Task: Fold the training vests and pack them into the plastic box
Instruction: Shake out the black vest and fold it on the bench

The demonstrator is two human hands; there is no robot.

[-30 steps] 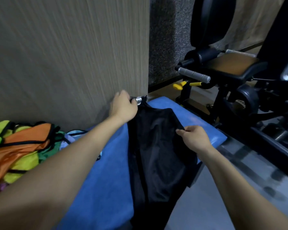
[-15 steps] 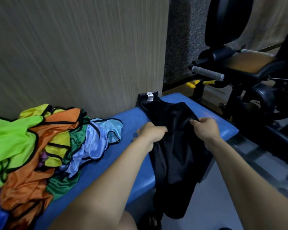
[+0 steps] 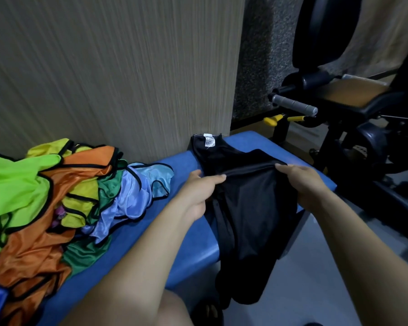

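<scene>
A black vest (image 3: 250,208) lies across the right end of a blue padded bench (image 3: 179,250), its white label up by the wall and its lower part hanging over the front edge. My left hand (image 3: 198,191) pinches the vest's left side at a raised crosswise fold. On the right end of that same fold my right hand (image 3: 304,184) grips the cloth. A pile of loose vests (image 3: 47,203) in green, orange, yellow and light blue covers the bench's left part. No plastic box is in view.
A wood-grain wall panel (image 3: 118,74) runs along the back of the bench. A black gym machine (image 3: 353,109) with a grey-grip bar and yellow levers stands close to the right. Grey floor (image 3: 316,290) lies below the bench's front edge.
My left hand came back from the vest's top edge by the wall to its middle. Both hands now pinch a fold across the vest and lift it. The camera swung left, showing the pile.
</scene>
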